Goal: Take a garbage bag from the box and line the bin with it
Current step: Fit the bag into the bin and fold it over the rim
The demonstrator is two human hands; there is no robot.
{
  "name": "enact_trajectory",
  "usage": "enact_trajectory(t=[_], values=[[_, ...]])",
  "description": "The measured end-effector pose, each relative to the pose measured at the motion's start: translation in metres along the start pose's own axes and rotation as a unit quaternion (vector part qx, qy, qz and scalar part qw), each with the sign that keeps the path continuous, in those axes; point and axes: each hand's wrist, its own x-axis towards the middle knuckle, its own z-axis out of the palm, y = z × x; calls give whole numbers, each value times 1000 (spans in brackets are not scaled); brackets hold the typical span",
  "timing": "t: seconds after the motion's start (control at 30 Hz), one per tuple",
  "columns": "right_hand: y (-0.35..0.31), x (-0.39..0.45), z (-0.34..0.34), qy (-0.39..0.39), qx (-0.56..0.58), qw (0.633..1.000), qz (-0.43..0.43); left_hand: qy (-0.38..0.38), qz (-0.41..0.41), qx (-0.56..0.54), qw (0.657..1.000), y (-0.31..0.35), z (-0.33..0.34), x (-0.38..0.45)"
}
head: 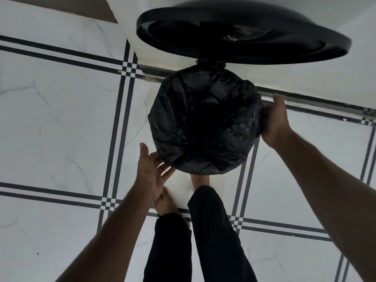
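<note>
A round bin stands against the wall, its black lid swung up and open. A black garbage bag is spread over the bin's mouth and folded down over the rim, hiding the bin's body. My left hand is at the near left edge of the bag, palm open with fingers spread, touching or just off the plastic. My right hand presses against the bag on the bin's right side, fingers hidden behind the plastic. The box is out of view.
White marble floor tiles with black stripe borders surround the bin. A white wall runs behind it. My bare feet and black trouser legs stand directly in front of the bin; one foot is under its front edge.
</note>
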Motion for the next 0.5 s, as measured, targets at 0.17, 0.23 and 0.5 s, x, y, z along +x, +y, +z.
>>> enact_trajectory(t=[0.17, 0.23, 0.5], values=[[6, -4, -9, 83, 16, 996, -3, 0, 0, 22, 1000, 0, -1, 1], [18, -14, -8, 189, -21, 981, -43, -2, 1, 26, 1000, 0, -1, 1], [73, -75, 9, 158, 122, 974, 105, 0, -8, 0, 1000, 0, 1, 0]])
